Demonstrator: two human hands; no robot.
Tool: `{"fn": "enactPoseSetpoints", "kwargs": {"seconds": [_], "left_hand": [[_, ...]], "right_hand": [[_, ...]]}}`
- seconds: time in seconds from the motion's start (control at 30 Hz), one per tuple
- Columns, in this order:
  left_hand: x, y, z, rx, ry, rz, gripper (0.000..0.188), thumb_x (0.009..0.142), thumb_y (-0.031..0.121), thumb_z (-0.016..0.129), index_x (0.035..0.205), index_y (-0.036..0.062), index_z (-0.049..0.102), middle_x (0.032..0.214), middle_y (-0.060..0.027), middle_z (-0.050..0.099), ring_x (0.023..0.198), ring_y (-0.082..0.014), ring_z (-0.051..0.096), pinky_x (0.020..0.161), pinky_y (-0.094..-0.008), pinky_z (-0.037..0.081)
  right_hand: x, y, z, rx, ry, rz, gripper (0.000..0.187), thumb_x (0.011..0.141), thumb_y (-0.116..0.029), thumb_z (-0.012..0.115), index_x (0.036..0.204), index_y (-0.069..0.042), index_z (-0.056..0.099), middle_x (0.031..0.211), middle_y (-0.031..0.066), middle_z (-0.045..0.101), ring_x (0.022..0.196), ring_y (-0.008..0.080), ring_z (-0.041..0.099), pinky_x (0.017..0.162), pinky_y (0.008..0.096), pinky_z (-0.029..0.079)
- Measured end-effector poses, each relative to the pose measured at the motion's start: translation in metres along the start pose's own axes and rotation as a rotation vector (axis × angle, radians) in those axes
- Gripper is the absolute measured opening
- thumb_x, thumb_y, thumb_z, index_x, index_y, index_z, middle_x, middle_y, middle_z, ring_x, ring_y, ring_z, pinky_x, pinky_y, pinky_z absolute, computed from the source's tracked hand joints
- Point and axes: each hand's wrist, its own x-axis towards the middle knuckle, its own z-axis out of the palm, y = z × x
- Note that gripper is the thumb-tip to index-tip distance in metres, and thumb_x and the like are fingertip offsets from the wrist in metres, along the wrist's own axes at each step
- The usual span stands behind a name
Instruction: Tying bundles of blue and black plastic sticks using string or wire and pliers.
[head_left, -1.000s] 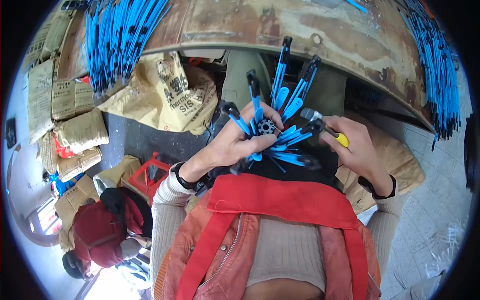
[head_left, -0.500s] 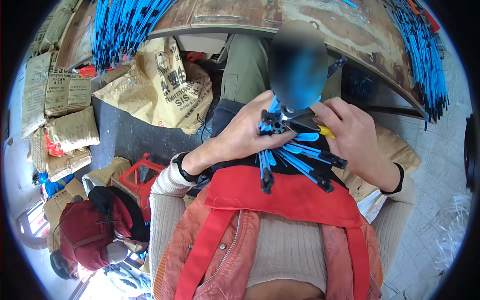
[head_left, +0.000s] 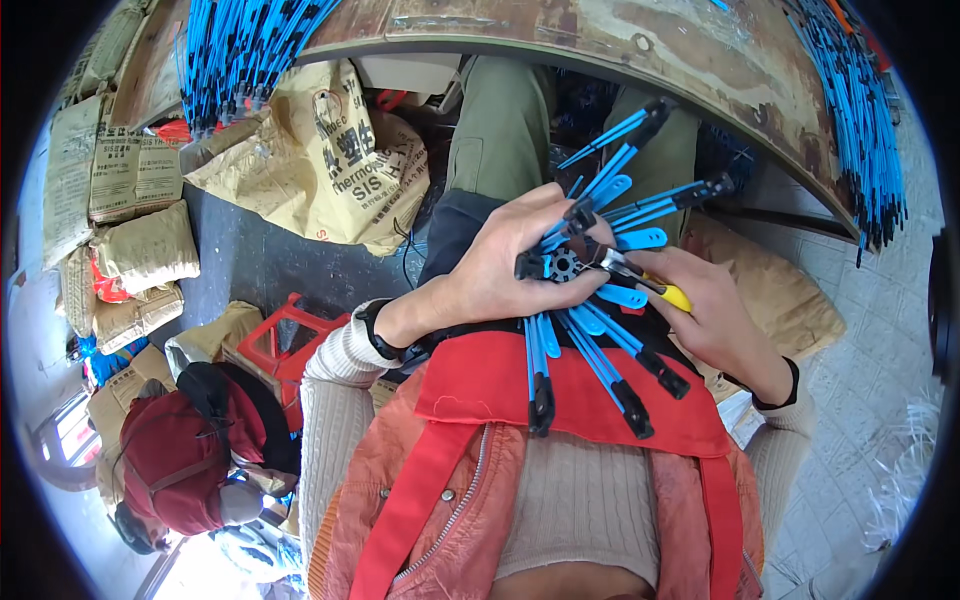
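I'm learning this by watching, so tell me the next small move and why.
Probably the right hand should ease the yellow-handled tool slightly toward the round black hub: the tool's metal head is close beside the hub, though contact is unclear, and the left hand grips around the hub, with blue strips fanning outward.

Worn wooden surface (head_left: 560, 25) spans the upper edge. Crumpled tan sack (head_left: 300, 170) lies below its left part. Filled sacks (head_left: 145, 252) are stacked at far left; a red frame (head_left: 318, 320) stands lower. Pale tiled floor (head_left: 835, 390) extends at right, with clear plastic (head_left: 905, 470) near the rim
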Motion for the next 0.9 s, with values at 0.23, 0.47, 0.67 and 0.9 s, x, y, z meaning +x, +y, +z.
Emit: {"fn": "enactPoseSetpoints", "kwargs": {"seconds": [0.23,0.47,0.67,0.9], "left_hand": [[0.007,-0.009,-0.010,0.099,-0.017,0.119,0.027,0.076,0.006,0.081,0.102,0.0049,0.073,0.087,-0.0041,0.065,0.075,-0.0132,0.057,0.067,-0.0277,0.046],[0.003,-0.004,-0.007,-0.172,0.002,-0.175,0.041,0.072,0.013,0.089,0.108,0.0059,0.070,0.106,-0.0050,0.067,0.078,-0.0127,0.062,0.071,-0.0270,0.052],[0.011,-0.004,-0.010,0.047,-0.038,-0.037,0.034,0.070,0.017,0.090,0.099,0.0076,0.075,0.089,-0.0036,0.068,0.081,-0.0165,0.059,0.071,-0.0309,0.049],[0.012,-0.011,-0.012,0.014,-0.037,-0.042,0.047,0.061,0.020,0.093,0.104,0.0097,0.076,0.089,-0.0024,0.067,0.080,-0.0184,0.056,0.073,-0.0322,0.046]], "right_hand": [[-0.009,0.004,-0.013,0.066,-0.046,0.102,0.038,0.087,-0.008,0.064,0.125,-0.005,0.062,0.112,0.0162,0.068,0.099,0.0352,0.067,0.084,0.0391,0.052],[0.007,0.011,-0.010,-0.028,-0.051,-0.032,0.045,0.088,-0.007,0.060,0.133,-0.012,0.058,0.110,0.0136,0.065,0.101,0.0343,0.065,0.083,0.0426,0.053],[0.011,0.011,0.002,-0.258,0.087,-0.082,0.048,0.088,-0.013,0.061,0.135,-0.015,0.058,0.116,0.0107,0.062,0.104,0.0322,0.063,0.085,0.0413,0.053],[0.025,0.024,0.008,-0.704,0.317,-0.276,0.055,0.082,-0.014,0.059,0.137,-0.015,0.058,0.119,0.0147,0.057,0.111,0.0340,0.057,0.094,0.0442,0.049]]}}
